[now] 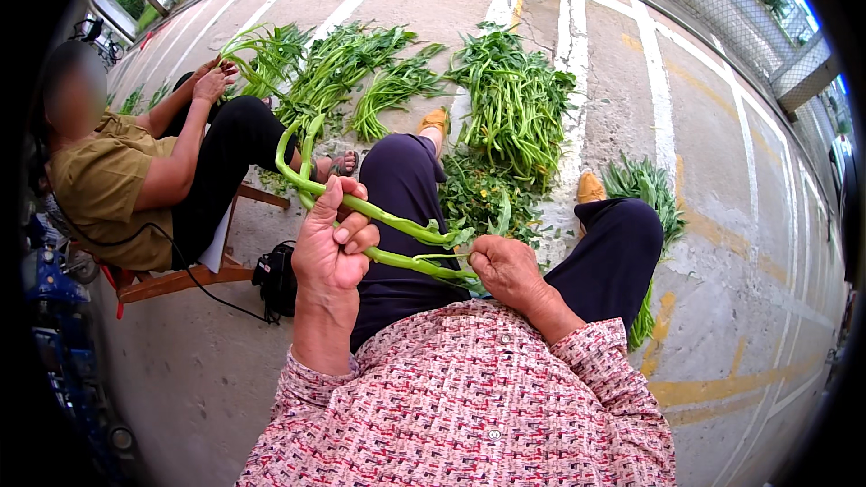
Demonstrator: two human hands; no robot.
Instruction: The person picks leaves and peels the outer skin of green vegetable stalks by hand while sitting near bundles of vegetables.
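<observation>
My left hand is closed round the thick pale-green stalks of water spinach, which bend back in a loop beyond my fingers. Their leafy ends reach rightward over my lap. My right hand pinches a thin side shoot near those ends; its fingertips are partly hidden. Between my knees lies a heap of loose leaves and trimmings. Past it sits a large bundle of water spinach, its stems pointing toward me.
More water spinach is spread on the concrete ahead to the left. Another bunch lies beside my right shoe. On my left, a seated person holds greens in both hands. A black bag stands by their wooden stool.
</observation>
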